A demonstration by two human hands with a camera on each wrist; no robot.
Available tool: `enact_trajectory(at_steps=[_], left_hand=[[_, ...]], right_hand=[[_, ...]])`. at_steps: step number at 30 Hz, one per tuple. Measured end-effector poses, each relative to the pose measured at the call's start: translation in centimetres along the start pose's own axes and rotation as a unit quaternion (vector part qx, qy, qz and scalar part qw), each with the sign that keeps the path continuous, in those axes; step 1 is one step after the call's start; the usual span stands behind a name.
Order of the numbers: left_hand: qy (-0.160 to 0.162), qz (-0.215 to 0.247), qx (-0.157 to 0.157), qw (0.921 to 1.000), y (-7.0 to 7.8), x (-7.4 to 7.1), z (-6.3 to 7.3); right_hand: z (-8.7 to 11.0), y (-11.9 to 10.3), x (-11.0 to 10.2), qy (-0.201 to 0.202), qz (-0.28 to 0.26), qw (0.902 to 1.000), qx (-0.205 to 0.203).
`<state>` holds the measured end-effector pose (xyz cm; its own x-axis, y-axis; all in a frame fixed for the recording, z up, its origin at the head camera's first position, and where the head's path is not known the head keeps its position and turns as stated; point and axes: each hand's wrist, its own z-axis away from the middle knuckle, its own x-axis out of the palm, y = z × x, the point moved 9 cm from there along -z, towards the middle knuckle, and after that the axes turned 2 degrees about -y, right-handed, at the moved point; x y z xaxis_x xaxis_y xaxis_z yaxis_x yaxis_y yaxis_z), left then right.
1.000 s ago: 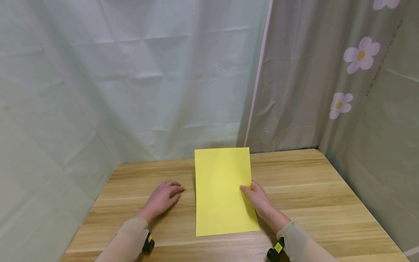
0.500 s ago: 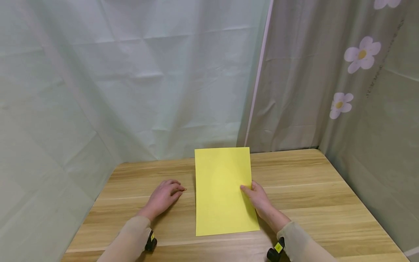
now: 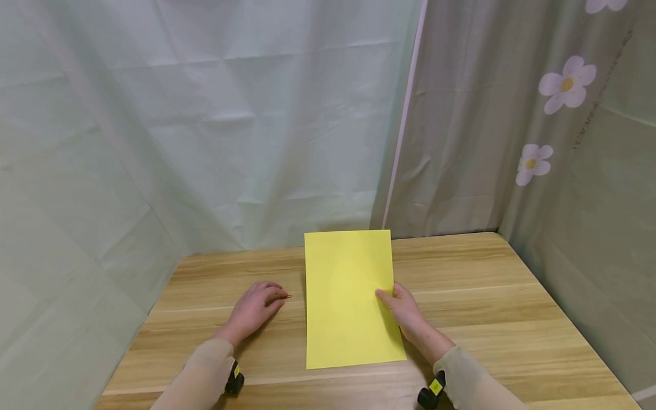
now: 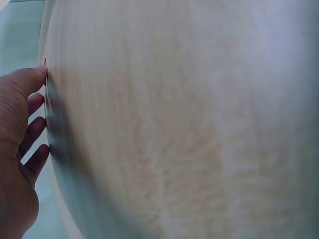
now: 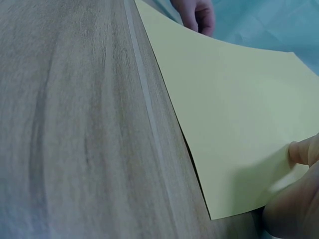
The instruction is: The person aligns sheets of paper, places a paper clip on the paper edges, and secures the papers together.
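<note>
A yellow sheet of paper (image 3: pixel 348 307) stands in the middle of the head view, over the wooden table. My right hand (image 3: pixel 407 313) grips its right edge, thumb on the front face and fingers behind it. In the right wrist view, the thumb (image 5: pixel 301 151) presses on the paper (image 5: pixel 234 109). To the left, my left hand (image 3: pixel 256 307) is low at the tabletop. Its thumb and fingertips pinch a thin red paper clip (image 3: pixel 288 296), mostly hidden by the fingers. Only a red sliver of the clip (image 4: pixel 45 61) shows past the thumb in the left wrist view.
The wooden table (image 3: pixel 492 319) has rounded far corners. A pale curtain (image 3: pixel 230 125) hangs right behind its back edge and along the left. Another curtain with flowers (image 3: pixel 566 85) borders the right side. Both wrists wear small black cameras (image 3: pixel 430 393).
Little differs. My left hand shifted very slightly around the paper clip, while my right hand and the yellow paper stayed in place.
</note>
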<state>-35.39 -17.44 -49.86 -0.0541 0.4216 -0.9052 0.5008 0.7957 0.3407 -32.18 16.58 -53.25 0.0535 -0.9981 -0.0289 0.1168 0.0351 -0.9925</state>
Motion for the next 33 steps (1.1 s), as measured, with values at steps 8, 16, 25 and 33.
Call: enact_trajectory(at_steps=[8,16,25,33], left_hand=[[-0.001,0.003,-0.002,1.0000,-0.1,0.0,-0.2],[-0.007,0.017,-0.038,0.9991,-0.4,0.1,-0.6],[-0.001,0.030,-0.080,0.9964,-0.6,0.1,-0.9],[-0.003,0.032,-0.097,0.9948,-0.5,0.1,-1.2]], right_hand=[[0.4,-0.3,0.0,0.009,-0.009,0.9999,0.003],[0.1,-0.1,0.0,0.010,-0.007,0.9999,0.007],[0.0,0.1,0.0,0.003,-0.008,1.0000,0.005],[0.0,0.1,0.0,0.010,-0.010,0.9999,0.004]])
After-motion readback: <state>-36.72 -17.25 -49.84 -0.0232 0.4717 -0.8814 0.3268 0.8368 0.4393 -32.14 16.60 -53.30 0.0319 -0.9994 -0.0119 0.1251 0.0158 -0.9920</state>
